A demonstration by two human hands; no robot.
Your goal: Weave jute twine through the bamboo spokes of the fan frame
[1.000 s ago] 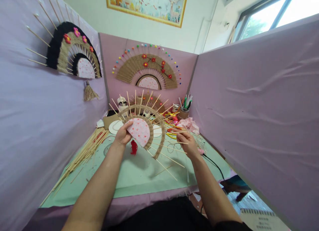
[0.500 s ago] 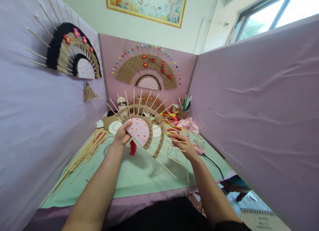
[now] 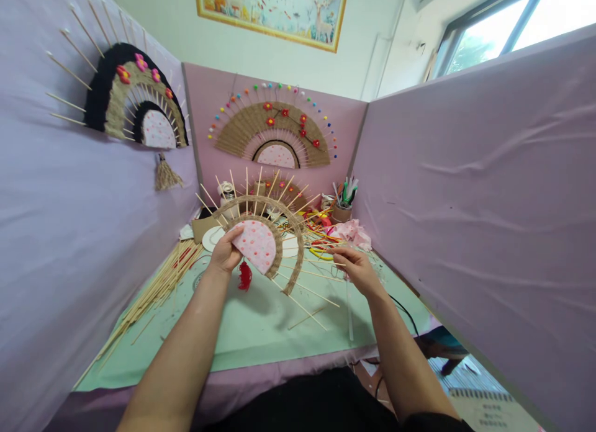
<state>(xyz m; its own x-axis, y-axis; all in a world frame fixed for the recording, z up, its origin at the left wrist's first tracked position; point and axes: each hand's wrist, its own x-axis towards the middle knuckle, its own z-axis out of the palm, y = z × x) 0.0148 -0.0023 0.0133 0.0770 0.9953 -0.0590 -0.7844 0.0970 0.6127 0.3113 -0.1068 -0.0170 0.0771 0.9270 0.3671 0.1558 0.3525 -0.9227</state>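
A: Left fingers?
B: Left hand (image 3: 225, 252) was clamped on the fan (image 3: 274, 249) at its pink half-disc (image 3: 257, 247), thumb on the front near the left edge. Other fingers mostly hidden behind.
A: Right?
B: Right hand (image 3: 357, 272) had its fingers bunched near each other, by the tips of the right-side spokes (image 3: 321, 296). Couldn't tell whether they pinched one.
A: Where was the fan?
B: Up over the green surface (image 3: 261, 339), between both hands, tilted down to the right.
A: Counts?
B: One fan in hand: one half-disc, two woven bands (image 3: 298, 264). Spokes overlapped clutter, no safe count. One red tassel (image 3: 244, 275) just below.
A: Other fans?
B: Three. Left-wall fan (image 3: 112, 103): four flowers, one beige tassel (image 3: 166, 174) underneath. Back-panel fan (image 3: 242, 131): six red flowers. Third fan (image 3: 298, 200) stood behind, partly hidden.
A: Loose sticks?
B: One big pile (image 3: 153, 283), left side, too many to count.
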